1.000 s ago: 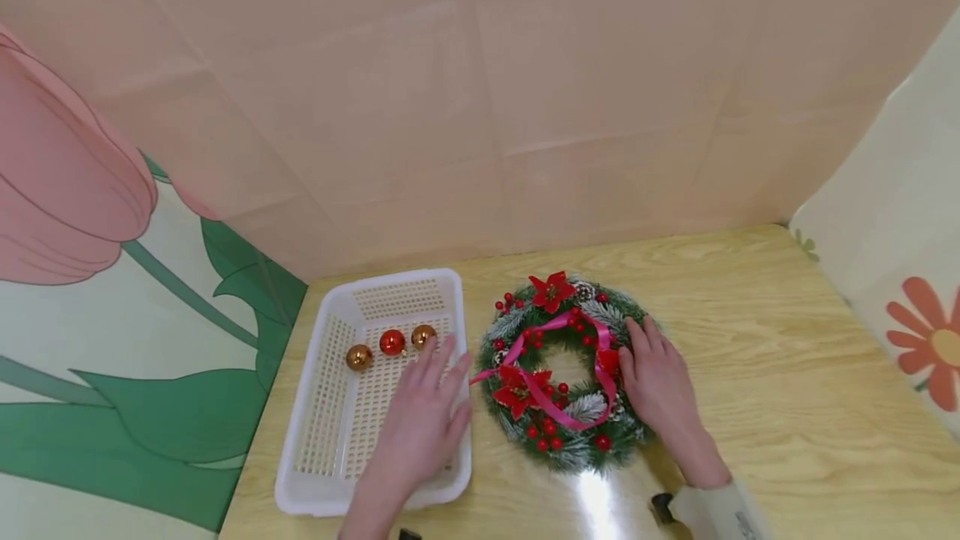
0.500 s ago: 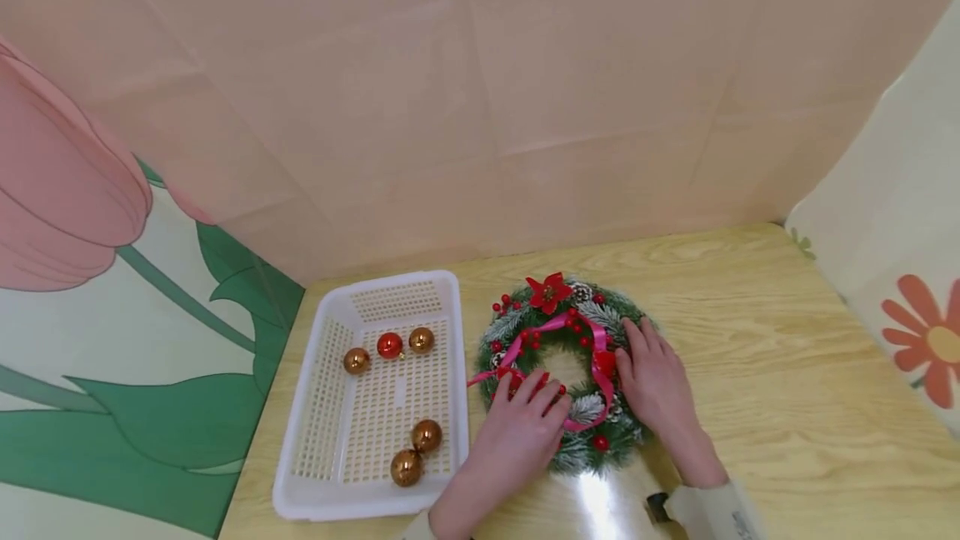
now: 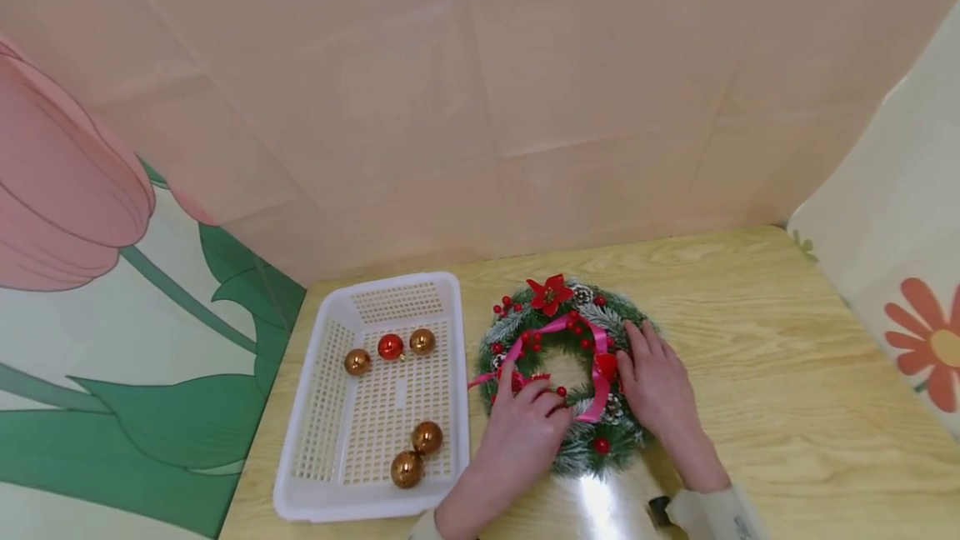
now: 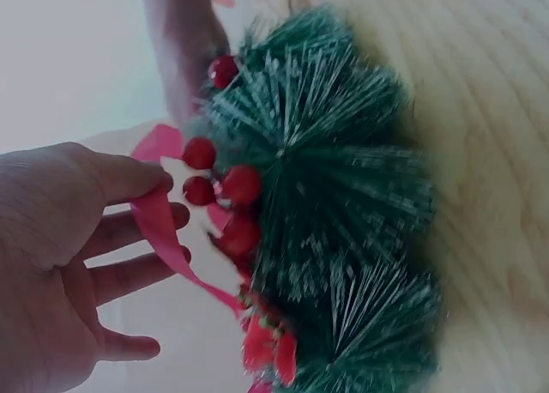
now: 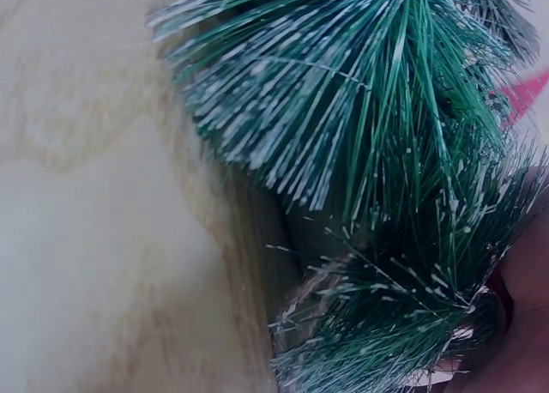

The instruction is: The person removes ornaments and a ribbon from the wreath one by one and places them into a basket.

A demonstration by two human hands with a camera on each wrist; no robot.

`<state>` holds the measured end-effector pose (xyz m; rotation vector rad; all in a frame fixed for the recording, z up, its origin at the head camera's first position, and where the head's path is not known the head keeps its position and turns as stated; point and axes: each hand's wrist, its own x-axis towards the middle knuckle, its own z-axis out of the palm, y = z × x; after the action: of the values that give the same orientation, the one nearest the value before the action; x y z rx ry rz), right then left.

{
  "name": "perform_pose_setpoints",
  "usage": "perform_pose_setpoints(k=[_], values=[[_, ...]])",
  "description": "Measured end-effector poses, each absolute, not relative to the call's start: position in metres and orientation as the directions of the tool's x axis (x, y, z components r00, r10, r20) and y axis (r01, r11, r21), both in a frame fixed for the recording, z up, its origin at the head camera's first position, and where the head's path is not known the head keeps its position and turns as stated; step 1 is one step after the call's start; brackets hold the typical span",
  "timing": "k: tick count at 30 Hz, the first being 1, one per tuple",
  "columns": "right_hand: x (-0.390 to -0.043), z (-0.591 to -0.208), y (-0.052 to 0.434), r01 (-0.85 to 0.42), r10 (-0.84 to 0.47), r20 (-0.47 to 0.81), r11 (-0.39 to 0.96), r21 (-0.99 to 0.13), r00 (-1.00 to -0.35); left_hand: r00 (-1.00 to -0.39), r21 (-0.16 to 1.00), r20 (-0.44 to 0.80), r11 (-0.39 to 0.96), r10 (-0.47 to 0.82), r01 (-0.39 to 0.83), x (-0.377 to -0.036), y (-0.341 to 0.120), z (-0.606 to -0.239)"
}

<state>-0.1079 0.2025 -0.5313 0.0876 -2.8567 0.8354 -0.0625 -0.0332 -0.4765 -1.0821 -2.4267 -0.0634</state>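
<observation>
A green, frosted Christmas wreath point(image 3: 585, 458) lies on the wood-grain table, dressed with red berries, pine cones and red flowers. A pink ribbon point(image 3: 602, 390) loops over its centre. In the left wrist view, my left hand point(image 4: 51, 230) pinches the ribbon point(image 4: 157, 226) between thumb and forefinger, the other fingers spread. That hand point(image 3: 525, 432) covers the wreath's lower left in the head view. My right hand point(image 3: 660, 390) rests on the wreath's right side, fingers extended over the greenery. Only part of it shows at the edge of the right wrist view, behind bristly needles point(image 5: 343, 110).
Left of the wreath stands a white plastic basket point(image 3: 296, 415). Inside are a red bauble point(image 3: 390, 347) and several brown-gold baubles point(image 3: 407, 469). A pink wall covering point(image 3: 480, 148) rises behind the table point(image 3: 780, 340).
My left hand has moved right from over the basket to the wreath and now pinches the ribbon, lifting its lower part. Two baubles it hid now show. The right hand stays put.
</observation>
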Motion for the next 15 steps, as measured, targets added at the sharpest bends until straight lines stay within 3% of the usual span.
perform_pose_setpoints(k=[6,15], values=[[-0.108,-0.533,0.202,-0.106,-0.007,0.188,0.846,-0.523,-0.982,-0.603,-0.018,0.506,0.706,0.617,0.708,-0.061,-0.053,-0.454],[-0.106,-0.533,0.203,-0.098,-0.002,0.179,0.842,-0.53,-0.984,-0.592,0.094,0.617,0.699,0.518,0.709,-0.066,-0.087,-0.416]])
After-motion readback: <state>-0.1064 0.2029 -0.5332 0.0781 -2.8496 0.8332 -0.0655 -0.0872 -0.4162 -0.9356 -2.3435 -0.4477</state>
